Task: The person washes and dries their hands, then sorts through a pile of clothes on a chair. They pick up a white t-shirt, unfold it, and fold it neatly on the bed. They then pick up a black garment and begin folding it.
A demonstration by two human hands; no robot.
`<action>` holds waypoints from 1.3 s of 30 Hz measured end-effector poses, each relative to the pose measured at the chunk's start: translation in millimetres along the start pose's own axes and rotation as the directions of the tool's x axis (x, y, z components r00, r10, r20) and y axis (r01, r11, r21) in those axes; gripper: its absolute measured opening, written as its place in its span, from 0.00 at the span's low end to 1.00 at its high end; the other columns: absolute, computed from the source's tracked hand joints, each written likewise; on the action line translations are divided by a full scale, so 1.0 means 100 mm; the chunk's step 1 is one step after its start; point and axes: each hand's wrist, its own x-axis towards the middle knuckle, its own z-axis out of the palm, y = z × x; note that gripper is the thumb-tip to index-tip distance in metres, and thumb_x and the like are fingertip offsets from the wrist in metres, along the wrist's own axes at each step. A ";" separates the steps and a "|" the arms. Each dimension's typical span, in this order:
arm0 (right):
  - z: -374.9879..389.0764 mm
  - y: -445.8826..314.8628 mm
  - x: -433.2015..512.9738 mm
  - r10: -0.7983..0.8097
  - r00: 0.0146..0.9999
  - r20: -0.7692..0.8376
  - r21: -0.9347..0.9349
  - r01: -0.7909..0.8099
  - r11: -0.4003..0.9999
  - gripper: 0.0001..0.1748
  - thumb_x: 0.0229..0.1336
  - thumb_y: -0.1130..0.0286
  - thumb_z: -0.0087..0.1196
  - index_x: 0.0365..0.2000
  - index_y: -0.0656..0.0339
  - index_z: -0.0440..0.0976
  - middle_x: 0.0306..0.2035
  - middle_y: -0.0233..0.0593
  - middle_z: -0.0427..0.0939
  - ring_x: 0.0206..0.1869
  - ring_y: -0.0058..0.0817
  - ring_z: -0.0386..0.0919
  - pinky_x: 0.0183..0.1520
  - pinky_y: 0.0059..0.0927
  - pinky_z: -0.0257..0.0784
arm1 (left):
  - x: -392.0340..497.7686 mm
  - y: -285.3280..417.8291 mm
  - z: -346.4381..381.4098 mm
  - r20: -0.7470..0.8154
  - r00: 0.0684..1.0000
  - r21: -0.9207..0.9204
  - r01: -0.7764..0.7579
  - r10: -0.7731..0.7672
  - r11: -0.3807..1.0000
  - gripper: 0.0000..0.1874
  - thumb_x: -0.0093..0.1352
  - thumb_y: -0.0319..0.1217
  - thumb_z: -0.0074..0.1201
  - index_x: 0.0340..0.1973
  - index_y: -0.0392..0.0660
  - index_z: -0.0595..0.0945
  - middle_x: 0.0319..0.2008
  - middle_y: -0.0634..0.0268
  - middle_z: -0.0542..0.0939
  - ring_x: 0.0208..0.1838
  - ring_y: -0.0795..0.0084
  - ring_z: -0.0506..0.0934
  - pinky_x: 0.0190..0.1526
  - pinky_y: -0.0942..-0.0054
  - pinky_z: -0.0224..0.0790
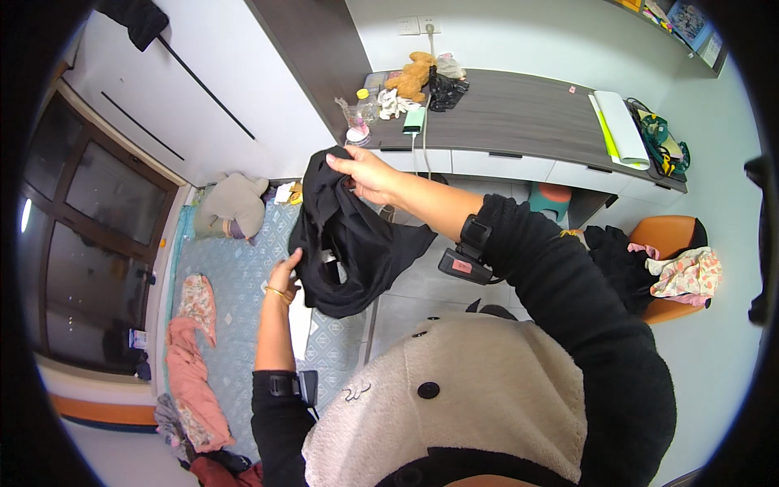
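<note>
A black cloth garment (377,255) hangs in the air in front of me, between the bed and the tiled floor. My right hand (371,175) pinches its upper edge between thumb and fingers. On the garment's left side, my left hand (283,277) grips the edge, with some fingers hidden behind the cloth. The fabric falls in loose folds around an opening, where a small white patch shows. One dark corner droops to the right over the floor tiles. A white sheet (300,325) lies on the bed just below my left hand.
The bed (243,304) bears a grey plush toy (234,198) and pink clothing (188,371). Beyond is a desk (517,115) with a brown teddy bear (412,76), bottle (367,106) and charging phone (414,120). Clothes (684,274) cover an orange chair (666,234) at right.
</note>
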 end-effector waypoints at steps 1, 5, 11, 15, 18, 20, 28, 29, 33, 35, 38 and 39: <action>0.11 0.08 0.03 0.013 1.000 0.026 0.037 -0.014 0.999 0.18 0.60 0.66 0.55 0.47 0.62 0.67 0.43 0.34 0.75 0.44 0.24 0.75 0.48 0.31 0.72 | -0.05 0.03 0.01 0.115 0.971 -0.010 -0.212 0.212 0.977 0.61 0.55 0.39 0.69 0.68 0.36 0.39 0.69 0.44 0.45 0.71 0.50 0.49 0.68 0.60 0.43; 0.52 0.46 0.24 0.088 0.960 0.265 0.151 -0.131 0.980 0.20 0.59 0.65 0.56 0.50 0.58 0.66 0.45 0.31 0.73 0.47 0.24 0.73 0.53 0.33 0.68 | -0.12 0.19 0.32 0.323 0.684 0.085 -0.709 0.654 0.700 0.47 0.56 0.31 0.67 0.65 0.40 0.55 0.63 0.54 0.62 0.63 0.62 0.63 0.62 0.68 0.54; -0.47 0.29 1.18 0.036 0.969 0.243 -0.413 0.070 0.908 0.30 0.54 0.67 0.60 0.54 0.60 0.60 0.41 0.45 0.77 0.34 0.29 0.79 0.33 0.30 0.78 | 0.25 0.25 0.31 -0.145 0.818 -0.403 -0.563 0.557 0.721 0.23 0.65 0.22 0.53 0.55 0.38 0.69 0.52 0.60 0.73 0.54 0.64 0.72 0.57 0.67 0.64; -2.29 -0.09 1.91 -0.156 0.873 -0.461 -0.805 -0.337 0.488 0.29 0.49 0.65 0.64 0.50 0.62 0.66 0.37 0.43 0.78 0.30 0.27 0.79 0.26 0.25 0.76 | 0.53 0.21 0.01 -0.239 0.876 -0.510 -0.481 0.419 0.714 0.23 0.66 0.23 0.52 0.57 0.38 0.68 0.53 0.58 0.73 0.54 0.60 0.73 0.57 0.61 0.66; -3.56 -0.38 2.26 -0.451 0.795 -0.406 -0.904 -0.421 0.071 0.41 0.39 0.58 0.69 0.52 0.65 0.63 0.43 0.51 0.77 0.43 0.42 0.78 0.45 0.36 0.75 | 0.70 0.22 -0.06 -0.356 0.847 -0.417 -0.523 0.396 0.744 0.21 0.68 0.28 0.50 0.56 0.37 0.69 0.52 0.58 0.74 0.53 0.60 0.74 0.57 0.60 0.66; -4.16 -0.58 2.56 -0.373 0.798 -0.472 -0.880 -0.454 0.143 0.47 0.35 0.56 0.70 0.55 0.65 0.60 0.45 0.55 0.75 0.50 0.46 0.74 0.53 0.37 0.69 | 0.79 0.24 -0.09 -0.424 0.820 -0.366 -0.543 0.384 0.756 0.20 0.67 0.26 0.50 0.55 0.37 0.71 0.50 0.58 0.75 0.50 0.60 0.75 0.55 0.60 0.68; -5.02 -0.73 3.80 -0.341 0.823 -0.454 -0.890 -0.433 0.142 0.57 0.36 0.56 0.69 0.65 0.38 0.46 0.51 0.64 0.65 0.54 0.55 0.67 0.56 0.41 0.64 | 0.76 0.34 -0.34 -0.648 0.749 -0.454 -0.525 0.137 0.720 0.19 0.67 0.27 0.51 0.54 0.38 0.71 0.50 0.57 0.76 0.50 0.60 0.76 0.54 0.61 0.70; -5.05 -0.72 3.90 -0.337 0.822 -0.459 -0.887 -0.441 0.134 0.56 0.36 0.55 0.68 0.65 0.36 0.46 0.51 0.64 0.65 0.54 0.55 0.67 0.56 0.42 0.63 | 0.70 0.35 -0.37 -0.651 0.743 -0.445 -0.537 0.152 0.717 0.19 0.68 0.29 0.51 0.54 0.39 0.72 0.51 0.58 0.76 0.52 0.60 0.75 0.55 0.60 0.68; -5.17 -0.62 4.14 -0.353 0.771 -0.530 -0.838 -0.540 0.079 0.54 0.36 0.54 0.68 0.64 0.39 0.50 0.51 0.60 0.69 0.53 0.52 0.68 0.57 0.40 0.63 | 0.57 0.41 -0.41 -0.679 0.723 -0.437 -0.538 0.128 0.721 0.20 0.71 0.36 0.46 0.55 0.41 0.73 0.55 0.60 0.74 0.56 0.60 0.73 0.61 0.60 0.61; -5.24 -0.60 4.24 -0.390 0.739 -0.548 -0.822 -0.562 0.090 0.53 0.35 0.54 0.68 0.63 0.38 0.51 0.51 0.60 0.69 0.53 0.52 0.68 0.57 0.42 0.63 | 0.57 0.44 -0.40 -0.703 0.699 -0.403 -0.541 0.129 0.738 0.20 0.70 0.37 0.47 0.55 0.41 0.73 0.55 0.60 0.74 0.56 0.60 0.72 0.61 0.60 0.61; -5.32 -0.65 4.36 -0.466 0.710 -0.527 -0.847 -0.485 0.217 0.52 0.33 0.52 0.68 0.61 0.39 0.53 0.50 0.59 0.69 0.53 0.51 0.69 0.55 0.44 0.64 | 0.58 0.48 -0.37 -0.719 0.685 -0.403 -0.549 0.118 0.732 0.20 0.70 0.36 0.49 0.54 0.40 0.73 0.53 0.59 0.75 0.55 0.60 0.73 0.60 0.60 0.63; -5.33 -0.72 4.41 -0.510 0.708 -0.488 -0.873 -0.387 0.299 0.51 0.32 0.53 0.68 0.60 0.42 0.55 0.49 0.58 0.70 0.52 0.50 0.69 0.54 0.44 0.65 | 0.59 0.48 -0.35 -0.714 0.690 -0.411 -0.550 0.119 0.727 0.19 0.69 0.35 0.49 0.53 0.40 0.73 0.52 0.59 0.76 0.54 0.60 0.74 0.59 0.60 0.64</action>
